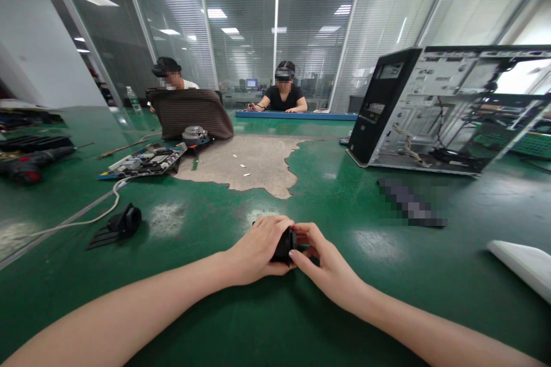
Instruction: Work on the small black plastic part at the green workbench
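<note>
A small black part (pixel 283 248) lies at the green surface in front of me, gripped from both sides. My left hand (pixel 260 246) wraps over its top and left side, with the fingers hiding much of it. Against its right side, my right hand (pixel 321 264) is closed, thumb and fingertips pressing near the edge. The part's exact kind cannot be made out. To the left rests another black plastic piece (pixel 124 221) with a round ring and slatted base, apart from both hands.
An open computer case (pixel 387 114) stands at the right, near a blurred dark strip (pixel 411 203) and a white object (pixel 525 266). Left are a circuit board (pixel 148 161), a cable (pixel 114 200) and a brown covered object (pixel 189 114). Two people sit across the table.
</note>
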Motion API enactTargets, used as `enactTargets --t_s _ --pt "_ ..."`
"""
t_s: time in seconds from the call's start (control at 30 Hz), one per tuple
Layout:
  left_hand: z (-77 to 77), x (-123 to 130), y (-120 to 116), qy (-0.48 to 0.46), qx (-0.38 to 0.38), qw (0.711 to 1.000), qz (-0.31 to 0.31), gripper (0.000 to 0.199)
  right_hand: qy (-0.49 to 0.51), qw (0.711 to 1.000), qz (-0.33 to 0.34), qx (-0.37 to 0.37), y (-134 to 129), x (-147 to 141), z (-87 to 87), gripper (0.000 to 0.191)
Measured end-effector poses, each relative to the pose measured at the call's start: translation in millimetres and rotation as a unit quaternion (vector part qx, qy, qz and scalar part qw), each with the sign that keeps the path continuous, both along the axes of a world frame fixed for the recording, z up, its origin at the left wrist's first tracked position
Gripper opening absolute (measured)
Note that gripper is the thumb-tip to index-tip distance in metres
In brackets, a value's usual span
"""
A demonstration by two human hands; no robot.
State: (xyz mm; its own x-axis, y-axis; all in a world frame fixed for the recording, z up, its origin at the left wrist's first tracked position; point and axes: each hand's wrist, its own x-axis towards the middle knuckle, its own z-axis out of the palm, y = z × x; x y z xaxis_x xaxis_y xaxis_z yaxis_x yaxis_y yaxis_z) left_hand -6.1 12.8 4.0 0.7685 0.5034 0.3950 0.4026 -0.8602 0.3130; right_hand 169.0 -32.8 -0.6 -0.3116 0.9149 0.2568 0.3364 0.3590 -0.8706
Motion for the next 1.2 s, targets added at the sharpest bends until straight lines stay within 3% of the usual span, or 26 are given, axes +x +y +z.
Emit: enactTargets --t_s 0.27,0.47,0.6,0.83,1.2 --pt "-2.9 -1.8 1.8 0.002 0.006 1.0 -0.007 0.068 -0.027 0.994 -0.013 0.104 -3.9 1.0 -1.8 0.02" --pt "-1.8 -0.7 0.9 -0.001 0.004 1.0 -0.003 0.064 -0.009 0.999 -0.022 0.041 0.1 -0.5 0.1 0.031" --pt "-1.8 -0.3 0.5 -0.003 0.005 1.0 -0.001 0.064 -0.007 1.0 -0.009 -0.003 -0.3 -1.0 0.5 0.026" --pt "-1.1 -0.7 1.0 -0.005 -0.003 1.0 -0.007 0.065 -0.046 0.991 -0.02 0.121 -4.1 0.8 -0.4 0.023" --pt "-1.9 -0.8 1.1 0.001 -0.006 1.0 0.0 0.066 -0.007 0.999 -0.012 0.043 -2.0 -0.5 -0.2 0.033"
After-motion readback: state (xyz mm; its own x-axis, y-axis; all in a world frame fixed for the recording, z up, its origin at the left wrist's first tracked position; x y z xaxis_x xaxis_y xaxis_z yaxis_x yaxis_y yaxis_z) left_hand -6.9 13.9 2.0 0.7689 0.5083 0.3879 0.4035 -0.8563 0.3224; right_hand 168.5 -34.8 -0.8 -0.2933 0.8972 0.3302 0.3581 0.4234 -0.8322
